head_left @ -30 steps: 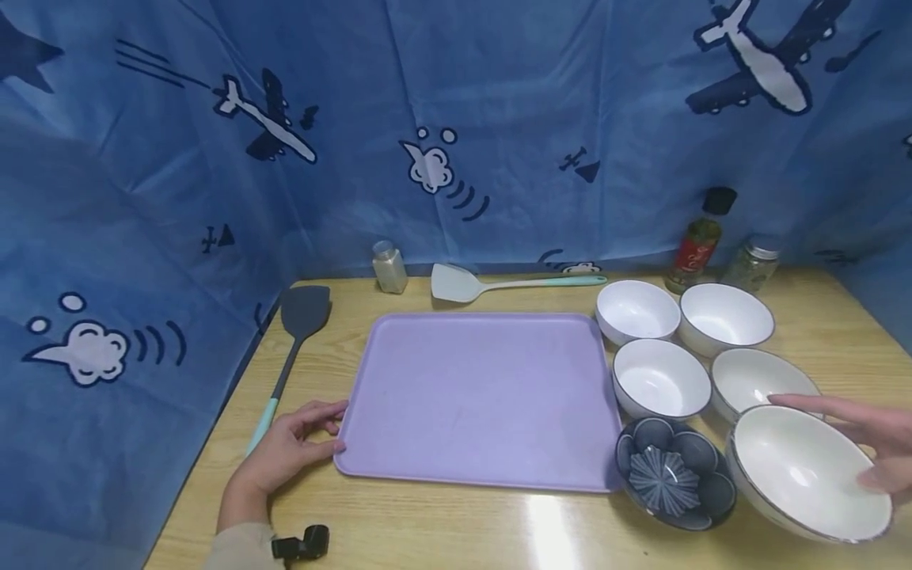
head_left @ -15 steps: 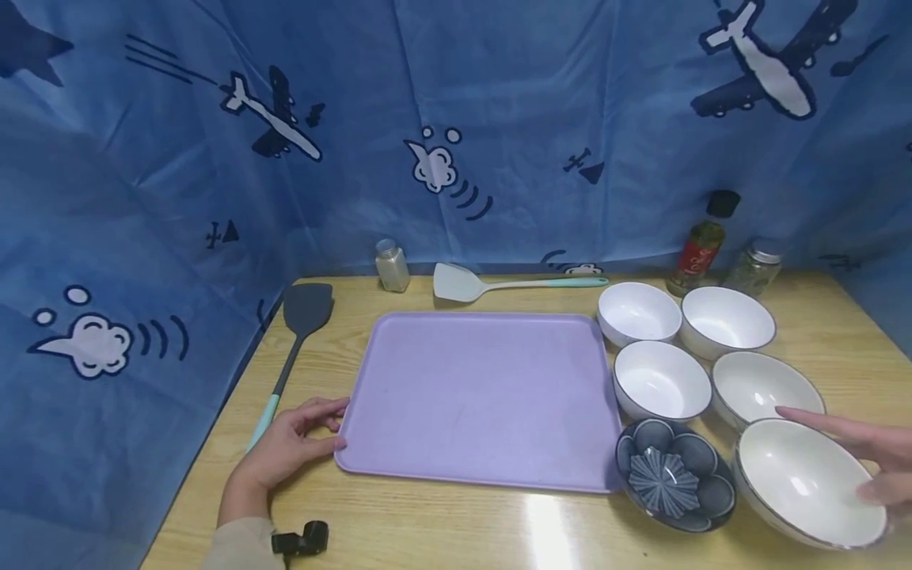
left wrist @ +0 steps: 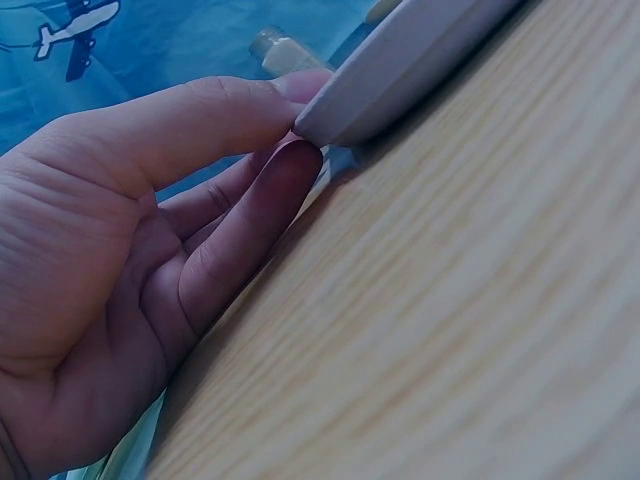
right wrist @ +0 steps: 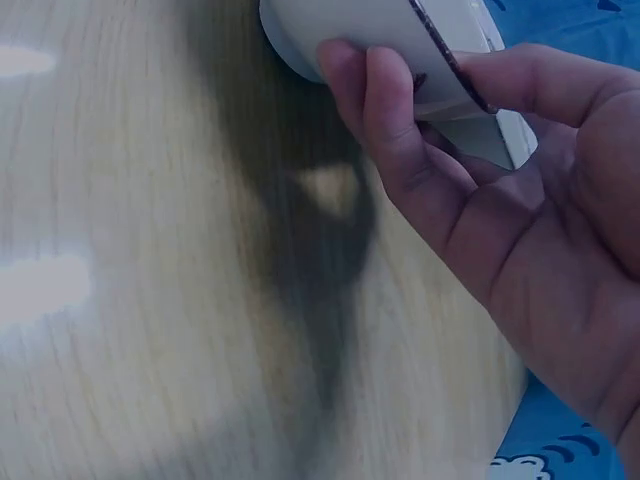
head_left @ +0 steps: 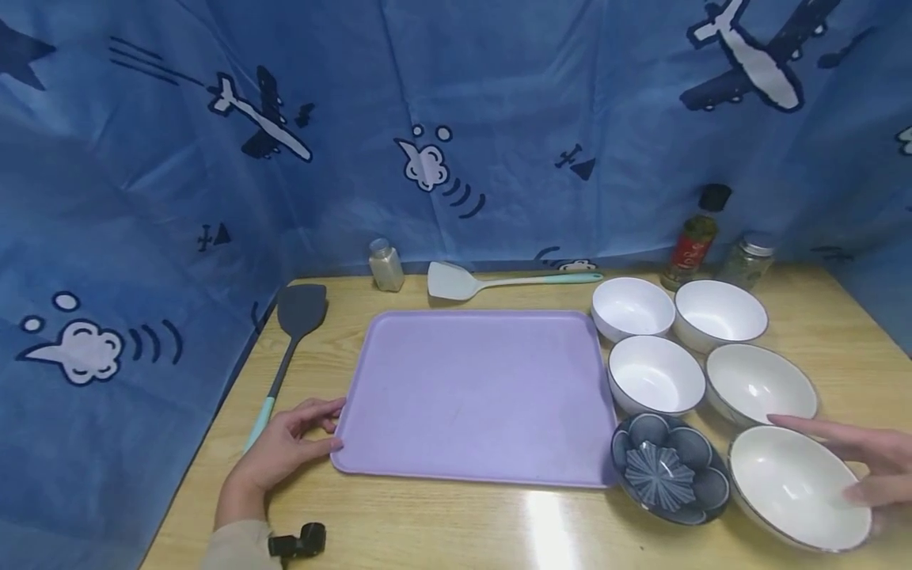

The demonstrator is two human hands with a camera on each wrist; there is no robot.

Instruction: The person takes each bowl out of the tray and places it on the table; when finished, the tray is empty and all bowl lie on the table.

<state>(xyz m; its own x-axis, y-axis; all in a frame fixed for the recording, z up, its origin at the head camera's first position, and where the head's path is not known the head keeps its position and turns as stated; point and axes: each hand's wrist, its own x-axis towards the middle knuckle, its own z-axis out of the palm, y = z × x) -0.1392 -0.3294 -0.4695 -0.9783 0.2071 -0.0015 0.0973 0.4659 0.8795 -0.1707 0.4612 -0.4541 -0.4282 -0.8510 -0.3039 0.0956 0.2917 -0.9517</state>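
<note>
My left hand [head_left: 281, 447] pinches the left rim of a lilac tray [head_left: 473, 396] lying on the table. In the left wrist view the thumb lies on the rim of the tray [left wrist: 390, 75] and a fingertip is against its underside. At the right, my right hand [head_left: 865, 459] grips a cream bowl [head_left: 791, 487] by its rim. The right wrist view has the thumb inside this bowl [right wrist: 370, 30] and fingers along its outer wall. Whether its base touches the table is hidden. Beside it are a dark flower-patterned bowl [head_left: 663, 475] and another cream bowl [head_left: 758, 384].
White bowls [head_left: 651, 376] stand along the tray's right side. A red-labelled bottle [head_left: 691, 249] and a lidded jar [head_left: 746, 261] are behind them. A pale spatula [head_left: 456, 281] and a small jar [head_left: 386, 265] lie beyond the tray; a dark spatula [head_left: 301, 310] is left.
The cream bowl in my right hand has come down and a little to the left, its near edge sinking toward the table. My left hand stays on the tray rim.
</note>
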